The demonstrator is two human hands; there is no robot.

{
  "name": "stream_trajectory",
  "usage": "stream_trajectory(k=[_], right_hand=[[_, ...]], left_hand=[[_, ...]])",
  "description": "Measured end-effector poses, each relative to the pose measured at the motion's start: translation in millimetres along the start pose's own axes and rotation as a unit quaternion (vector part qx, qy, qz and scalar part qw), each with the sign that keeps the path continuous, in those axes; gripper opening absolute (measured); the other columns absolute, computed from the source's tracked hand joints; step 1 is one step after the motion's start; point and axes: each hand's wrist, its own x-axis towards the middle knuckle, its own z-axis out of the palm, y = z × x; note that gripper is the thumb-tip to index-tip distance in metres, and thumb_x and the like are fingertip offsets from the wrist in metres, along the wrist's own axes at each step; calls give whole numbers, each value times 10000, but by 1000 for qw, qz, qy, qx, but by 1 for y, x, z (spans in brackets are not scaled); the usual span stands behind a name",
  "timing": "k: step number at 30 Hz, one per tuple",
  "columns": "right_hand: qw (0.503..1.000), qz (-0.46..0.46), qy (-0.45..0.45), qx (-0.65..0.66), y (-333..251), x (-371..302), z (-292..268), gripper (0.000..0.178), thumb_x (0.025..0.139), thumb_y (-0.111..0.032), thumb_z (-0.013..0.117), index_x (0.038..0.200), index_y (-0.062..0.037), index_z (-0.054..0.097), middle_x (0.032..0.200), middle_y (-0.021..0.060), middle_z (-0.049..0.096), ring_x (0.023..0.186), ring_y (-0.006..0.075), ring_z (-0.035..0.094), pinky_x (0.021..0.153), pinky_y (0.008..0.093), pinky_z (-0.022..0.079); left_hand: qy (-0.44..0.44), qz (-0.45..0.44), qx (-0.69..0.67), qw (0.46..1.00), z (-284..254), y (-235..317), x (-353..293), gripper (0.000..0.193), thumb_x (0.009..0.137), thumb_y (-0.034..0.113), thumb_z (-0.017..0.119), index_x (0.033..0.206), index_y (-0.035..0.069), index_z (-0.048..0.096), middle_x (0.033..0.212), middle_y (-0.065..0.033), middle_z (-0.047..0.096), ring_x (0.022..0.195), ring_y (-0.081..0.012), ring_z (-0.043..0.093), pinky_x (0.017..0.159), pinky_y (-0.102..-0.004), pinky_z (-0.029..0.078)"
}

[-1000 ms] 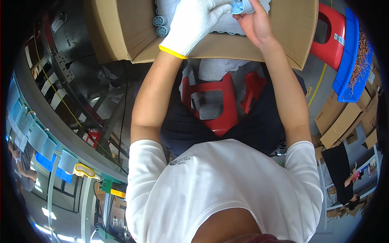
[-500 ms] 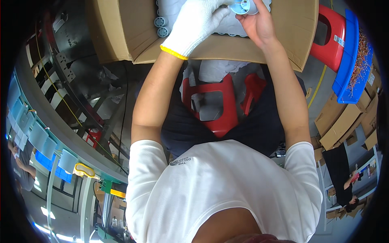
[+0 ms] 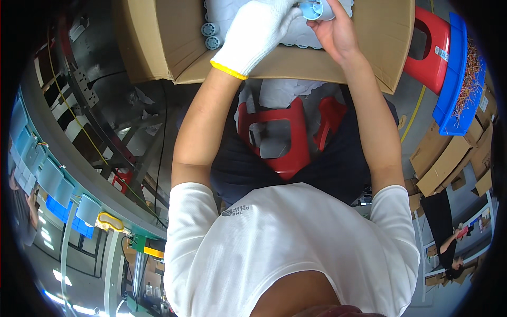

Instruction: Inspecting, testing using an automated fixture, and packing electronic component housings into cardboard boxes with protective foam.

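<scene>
Two hands [image 3: 259, 37] [image 3: 339, 39]: right around a partly hidden blue cylinder [image 3: 323, 10], left's hold unclear

A short, pale cylindrical housing [image 3: 317, 10] is resting in the grip of the bare right hand [image 3: 336, 36], with that hand's fingers wrapping its outer side. It is lying tipped on its side, and its round mouth is facing left, toward the gloved left hand [image 3: 259, 31], whose fingertips are meeting or nearly meeting the rim. The outer wall is showing smooth and whitish, while the inside is showing a brighter light blue, with some moulded structure (its finer details are staying too small to tell). Its body is extending rightward from the mouth, between the two hands.
</scene>
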Motion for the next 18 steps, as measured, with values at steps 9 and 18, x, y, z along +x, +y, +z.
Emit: stream_trajectory(k=[9, 18], right_hand=[[1000, 5, 1, -24, 3, 3, -6, 358, 1098, -389, 512, 1337, -140, 605, 1127, 25, 687, 987, 131, 633, 834, 302, 470], [999, 15, 13, -25, 1, -1, 2, 463, 1114, -416, 494, 1519, -190, 498, 1251, 5, 656, 1101, 120, 605, 891, 316, 483]], left_hand=[[-27, -9, 67, 997, -11, 7, 5, 244, 924, 164, 715, 1139, 48, 703, 928, -197, 692, 889, -401, 661, 776, -493, 517], [47, -34, 47, 997, -9, 12, 7, 211, 918, 185, 737, 1088, 61, 741, 858, -179, 670, 810, -367, 659, 718, -462, 520]])
